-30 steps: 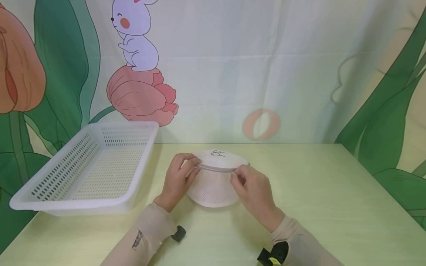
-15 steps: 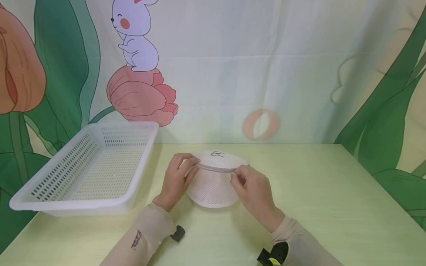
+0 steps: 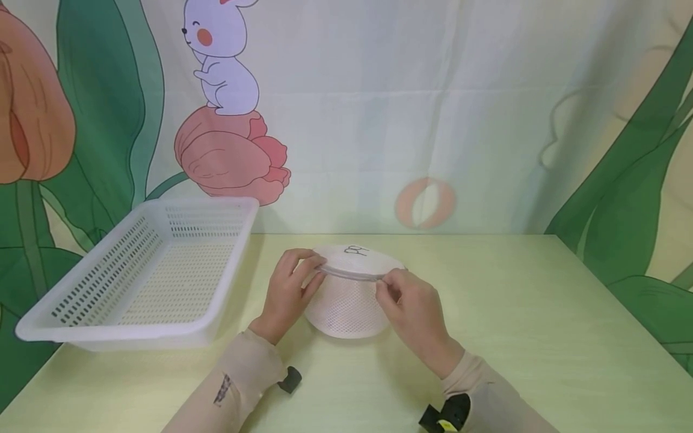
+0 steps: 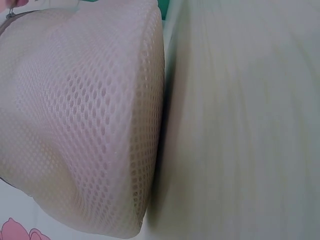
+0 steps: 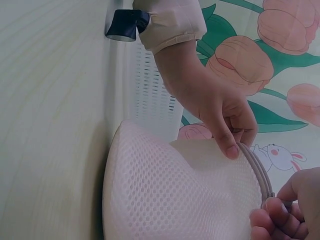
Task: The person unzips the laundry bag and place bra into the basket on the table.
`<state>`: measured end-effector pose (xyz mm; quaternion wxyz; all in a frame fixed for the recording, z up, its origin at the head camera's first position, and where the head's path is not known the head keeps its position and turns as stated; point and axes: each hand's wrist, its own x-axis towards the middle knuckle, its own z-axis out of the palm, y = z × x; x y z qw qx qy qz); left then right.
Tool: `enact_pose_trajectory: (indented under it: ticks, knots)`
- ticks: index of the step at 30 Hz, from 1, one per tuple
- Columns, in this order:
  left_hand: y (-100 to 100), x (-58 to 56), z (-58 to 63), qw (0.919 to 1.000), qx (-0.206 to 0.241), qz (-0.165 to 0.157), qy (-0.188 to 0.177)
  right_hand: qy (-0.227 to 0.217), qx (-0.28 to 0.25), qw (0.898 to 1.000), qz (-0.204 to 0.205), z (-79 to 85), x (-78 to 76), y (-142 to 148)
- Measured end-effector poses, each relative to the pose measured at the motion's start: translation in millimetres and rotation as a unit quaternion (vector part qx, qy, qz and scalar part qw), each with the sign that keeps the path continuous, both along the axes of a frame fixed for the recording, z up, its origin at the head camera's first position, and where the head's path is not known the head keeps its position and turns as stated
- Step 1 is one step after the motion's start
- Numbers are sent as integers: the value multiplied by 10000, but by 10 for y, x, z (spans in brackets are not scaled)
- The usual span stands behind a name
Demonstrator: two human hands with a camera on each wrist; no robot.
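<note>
A white mesh laundry bag (image 3: 349, 307), round with a flared base, stands on the table in the head view. Its top panel (image 3: 373, 260) bears a dark line drawing, and a grey zipper (image 3: 352, 275) runs around the edge. My left hand (image 3: 289, 288) pinches the zipper edge on the left, thumb below and fingers above. At the front right my right hand (image 3: 417, 310) pinches the zipper between thumb and curled fingers; the right wrist view shows its fingertips (image 5: 277, 212) at the zipper's end. White mesh (image 4: 90, 115) fills much of the left wrist view.
A white plastic basket (image 3: 208, 328) with slotted walls stands at the left of the pale table (image 3: 541, 337). Behind the table hangs a curtain (image 3: 346, 120) printed with a rabbit and tulips. Black wrist cameras (image 3: 455, 412) sit on both sleeves.
Both hands keep their places on the zipper. The bag's top panel has tilted very slightly; nothing has been let go.
</note>
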<state>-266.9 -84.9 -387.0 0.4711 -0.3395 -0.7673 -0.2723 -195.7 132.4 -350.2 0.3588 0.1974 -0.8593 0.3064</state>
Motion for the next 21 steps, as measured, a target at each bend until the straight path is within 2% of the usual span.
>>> enact_pose_trajectory:
  ticks: [12, 21]
  knots:
    - [47, 44, 52, 9998, -98, -57, 149, -88, -56, 9999, -7, 17, 4, 11]
    - [152, 105, 126, 9979, -374, -241, 474, -116, -46, 9999, 7, 17, 1, 8]
